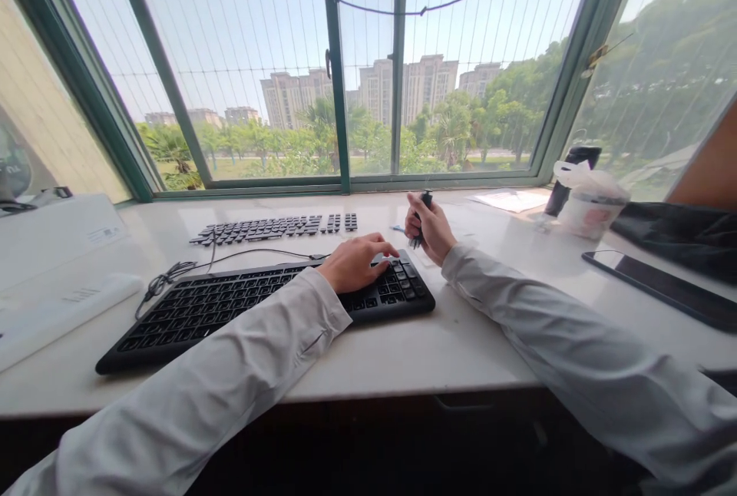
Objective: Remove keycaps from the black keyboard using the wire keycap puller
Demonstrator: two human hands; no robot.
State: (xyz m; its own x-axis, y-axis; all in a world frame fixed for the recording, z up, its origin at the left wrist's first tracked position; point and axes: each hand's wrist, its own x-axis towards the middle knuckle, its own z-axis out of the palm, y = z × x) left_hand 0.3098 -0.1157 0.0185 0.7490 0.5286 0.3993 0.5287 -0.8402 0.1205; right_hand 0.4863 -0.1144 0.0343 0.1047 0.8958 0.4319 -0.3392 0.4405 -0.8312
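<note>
A black keyboard [224, 300] lies at a slant on the white desk, most of its switches bare. Several keycaps sit at its right end. My left hand [360, 260] rests over that end, with thumb and forefinger apart at the keys and nothing visible held. Just behind the right end, my right hand [434, 229] is raised with its fingers wrapped round a small black tool [422, 227]. The tool's lower end looks bristled or pronged, too small to tell. Loose black keycaps [259, 229] are laid out in keyboard order behind the keyboard.
A coiled cable [166, 277] runs along the keyboard's back left. White equipment [57, 266] stands at the left. On the right are a phone [662, 289], a bagged cup [593, 212], a black bottle [567, 181], paper [510, 199] and dark cloth [685, 239].
</note>
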